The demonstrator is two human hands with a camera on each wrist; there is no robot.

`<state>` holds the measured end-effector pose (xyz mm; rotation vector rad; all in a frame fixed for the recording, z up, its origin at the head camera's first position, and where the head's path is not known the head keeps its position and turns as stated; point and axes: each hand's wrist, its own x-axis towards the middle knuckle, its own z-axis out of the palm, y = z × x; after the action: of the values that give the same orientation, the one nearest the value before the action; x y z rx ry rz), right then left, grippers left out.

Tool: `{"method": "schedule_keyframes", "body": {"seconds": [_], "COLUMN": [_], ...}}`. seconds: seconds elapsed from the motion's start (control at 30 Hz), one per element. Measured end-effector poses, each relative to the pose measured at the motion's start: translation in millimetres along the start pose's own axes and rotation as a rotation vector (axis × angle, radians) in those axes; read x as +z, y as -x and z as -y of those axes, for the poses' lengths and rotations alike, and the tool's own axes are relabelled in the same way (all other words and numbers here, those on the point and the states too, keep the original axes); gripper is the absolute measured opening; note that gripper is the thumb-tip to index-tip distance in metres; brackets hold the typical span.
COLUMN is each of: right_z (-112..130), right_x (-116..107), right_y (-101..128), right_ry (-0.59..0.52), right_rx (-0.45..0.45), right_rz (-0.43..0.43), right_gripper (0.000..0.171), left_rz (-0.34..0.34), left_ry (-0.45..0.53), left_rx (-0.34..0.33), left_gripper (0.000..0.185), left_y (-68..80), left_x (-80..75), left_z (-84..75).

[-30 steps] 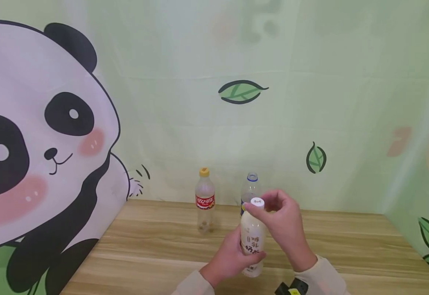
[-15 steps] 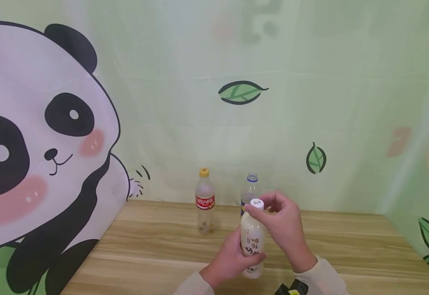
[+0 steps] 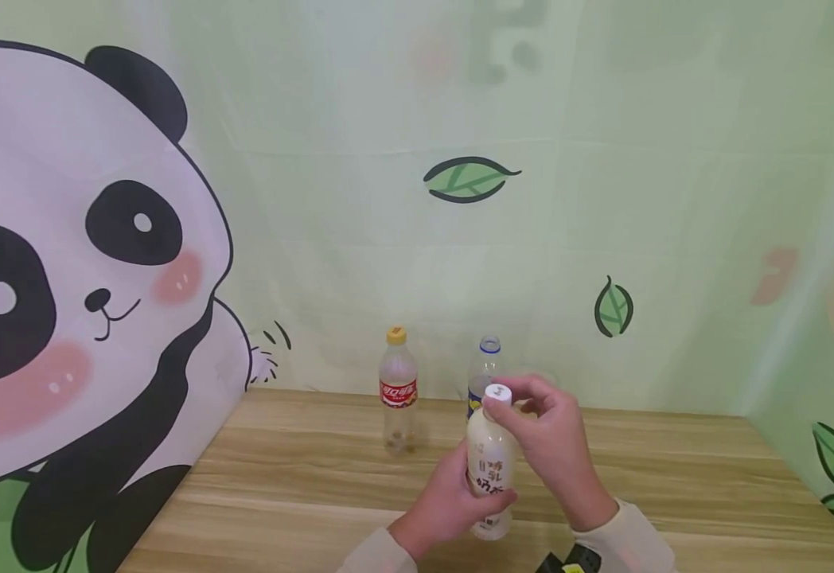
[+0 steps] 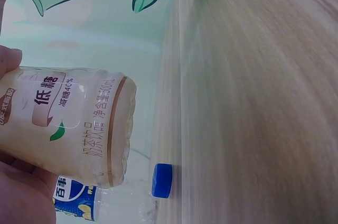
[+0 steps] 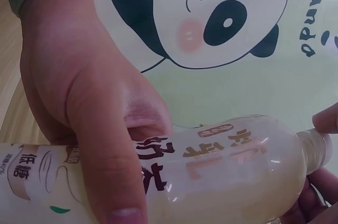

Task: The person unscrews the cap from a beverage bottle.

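My left hand (image 3: 442, 497) grips the lower body of a milk tea bottle (image 3: 492, 450), whose pale contents show through the clear plastic around its printed label. The bottle leans slightly. At its top, the thumb and fingers of my right hand (image 3: 553, 434) pinch the white cap (image 3: 498, 392). In the right wrist view, the left thumb (image 5: 113, 182) wraps across the label, while the right fingertips (image 5: 327, 121) meet the bottle's neck. The left wrist view shows the bottle's base (image 4: 121, 129) above the table (image 4: 253, 102).
Behind the hands stands a clear bottle (image 3: 487, 366) with a blue label and an uncapped mouth. A cola bottle (image 3: 399, 390) with a yellow cap is left of it. A blue cap (image 4: 162, 180) lies on the table. A printed panda cloth (image 3: 345, 239) hangs behind.
The print on the white cap has turned. My right thumb has shifted slightly to the right along the cap; the left hand keeps its hold.
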<state>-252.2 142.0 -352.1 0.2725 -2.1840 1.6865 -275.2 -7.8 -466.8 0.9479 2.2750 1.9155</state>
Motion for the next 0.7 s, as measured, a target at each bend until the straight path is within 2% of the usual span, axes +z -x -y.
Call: {"method": "schedule_keyframes", "body": {"seconds": [0.43,0.57,0.7], "right_z": [-0.5,-0.6,0.3], "right_x": [0.0,0.6,1.5], "right_y": [1.6,0.4,-1.3], "right_ry": [-0.033,-0.043,-0.038], "right_rx": [-0.007,-0.024,-0.014], "right_rz": [0.072,0.058,0.003], "right_gripper": [0.027,0.036,0.044], "left_rz": [-0.003,-0.003,-0.004], "left_ry": [0.004,-0.007,-0.012], "left_rx": [0.009,0.030,0.042], "left_gripper": [0.054,0.053,0.053], "left_y": [0.3,0.7,0.6], "left_x": [-1.3,-1.4,-1.6], "left_z": [0.5,0.3,0.2]}}
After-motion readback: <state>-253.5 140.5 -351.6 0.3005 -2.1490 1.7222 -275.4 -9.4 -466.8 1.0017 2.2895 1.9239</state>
